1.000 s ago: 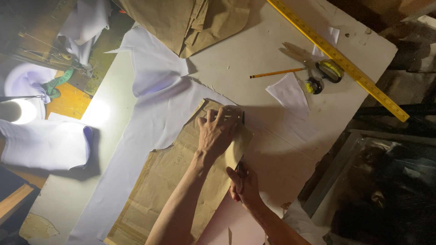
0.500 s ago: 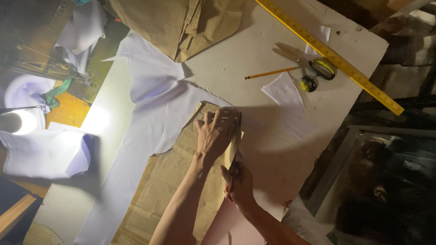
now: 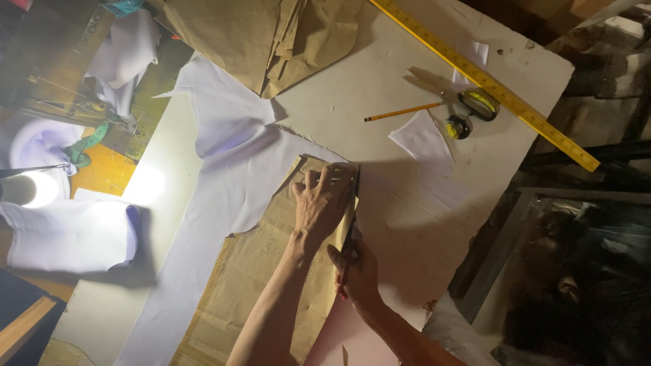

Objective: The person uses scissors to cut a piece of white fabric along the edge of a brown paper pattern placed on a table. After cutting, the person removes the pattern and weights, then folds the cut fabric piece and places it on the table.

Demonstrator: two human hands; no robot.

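1. The left hand (image 3: pixel 324 203) lies flat on a brown paper pattern (image 3: pixel 264 271), with the fingers (image 3: pixel 332 177) spread and pressed down near the upper right corner of the pattern.
2. The pattern lies on top of a white cloth (image 3: pixel 224 176), which is spread over the white table (image 3: pixel 380 102). The cloth shows beyond the pattern on its left side and above it.
3. The right hand (image 3: pixel 356 271) is just below the left hand, at the right edge of the pattern. Its fingers are curled around a thin dark tool (image 3: pixel 350 224) that runs along this edge. I cannot tell what kind of tool it is, because the shadow is strong there.
4. So the pattern edge is between the two hands: the left one holds the paper from above, and the right one is beside it, touching the edge.
5. Higher on the table there is a yellow pencil (image 3: pixel 401 111), a pair of scissors (image 3: pixel 444 91) with yellow-and-black handles, and a small white cloth piece (image 3: pixel 422 139) just beside them.
6. A long yellow ruler (image 3: pixel 488 85) lies diagonally across the upper right part of the table, over the scissors.
7. A heap of crumpled brown paper (image 3: pixel 271 37) is at the top edge.
8. On the far left a lamp (image 3: pixel 24 188) shines, and a folded white cloth (image 3: pixel 68 234) lies near it.
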